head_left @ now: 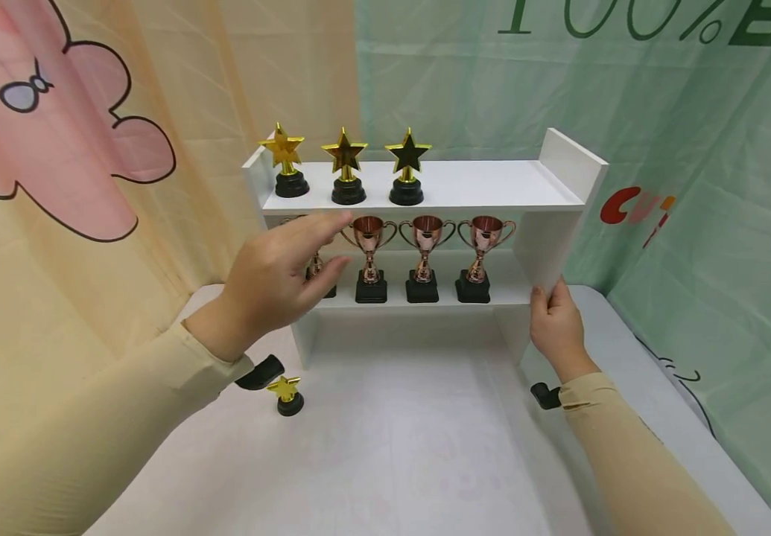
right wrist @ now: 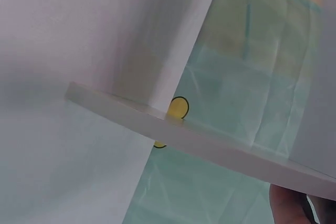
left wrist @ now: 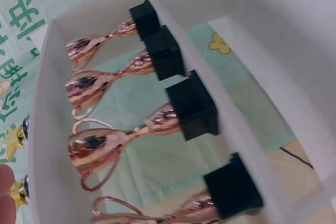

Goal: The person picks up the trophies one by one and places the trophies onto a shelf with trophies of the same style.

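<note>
A white two-tier shelf stands on the table. Three gold star trophies on black bases are lined up on its top board, toward the left. Below them, several rose-gold trophy cups with black square bases stand in a row; the leftmost is mostly hidden by my left hand. That hand is raised before the shelf's left part, fingers extended, holding nothing. In the left wrist view the cups appear sideways. My right hand grips the front edge of the right side panel, near the lower board.
Another gold star trophy stands on the white table, below my left wrist. Printed curtains hang behind and beside the table. A dark cable runs along the right side.
</note>
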Tool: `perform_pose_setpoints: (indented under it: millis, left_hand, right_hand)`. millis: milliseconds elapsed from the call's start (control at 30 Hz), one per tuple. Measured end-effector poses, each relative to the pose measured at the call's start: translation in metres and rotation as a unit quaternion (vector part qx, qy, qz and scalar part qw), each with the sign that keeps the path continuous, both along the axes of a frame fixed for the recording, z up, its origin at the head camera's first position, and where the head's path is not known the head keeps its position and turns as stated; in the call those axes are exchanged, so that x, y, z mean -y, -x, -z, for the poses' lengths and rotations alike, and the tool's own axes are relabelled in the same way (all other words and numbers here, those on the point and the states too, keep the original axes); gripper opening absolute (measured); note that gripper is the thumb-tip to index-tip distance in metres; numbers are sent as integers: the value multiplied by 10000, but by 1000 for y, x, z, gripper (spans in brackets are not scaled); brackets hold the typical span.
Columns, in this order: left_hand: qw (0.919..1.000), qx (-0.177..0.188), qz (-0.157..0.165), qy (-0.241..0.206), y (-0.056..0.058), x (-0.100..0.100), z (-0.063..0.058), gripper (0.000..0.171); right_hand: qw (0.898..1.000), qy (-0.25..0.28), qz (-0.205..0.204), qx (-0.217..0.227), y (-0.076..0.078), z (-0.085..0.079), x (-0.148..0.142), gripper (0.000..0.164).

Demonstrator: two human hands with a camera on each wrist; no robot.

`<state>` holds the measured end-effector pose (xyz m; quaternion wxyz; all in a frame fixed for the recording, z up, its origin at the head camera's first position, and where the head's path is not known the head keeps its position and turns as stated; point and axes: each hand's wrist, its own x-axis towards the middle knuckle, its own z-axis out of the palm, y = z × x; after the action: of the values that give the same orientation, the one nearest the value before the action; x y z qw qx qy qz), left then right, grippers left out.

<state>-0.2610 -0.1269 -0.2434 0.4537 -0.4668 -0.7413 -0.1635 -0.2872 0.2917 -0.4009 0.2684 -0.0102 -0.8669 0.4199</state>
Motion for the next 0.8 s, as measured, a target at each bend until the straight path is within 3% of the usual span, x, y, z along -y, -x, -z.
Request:
perform_pose_setpoints:
  millis: [200, 433, 567, 800]
  left_hand:
    - [9997, -118, 116, 195, -9, 21, 27, 48]
    - [9997, 50, -135, 195, -20, 45, 62, 49]
    - [9992, 236, -256, 212, -21, 55, 80, 51]
    - [9926, 877, -712, 444, -23, 73, 108, 60]
  right_hand:
    - [9997, -209, 19, -106, -2, -7, -1, 43]
    - [9993, -361, 55, -1, -2, -16, -2, 41]
    - [9998, -202, 44, 3, 0, -19, -4, 44]
    - [9999, -120, -43, -84, 2, -21, -3, 48]
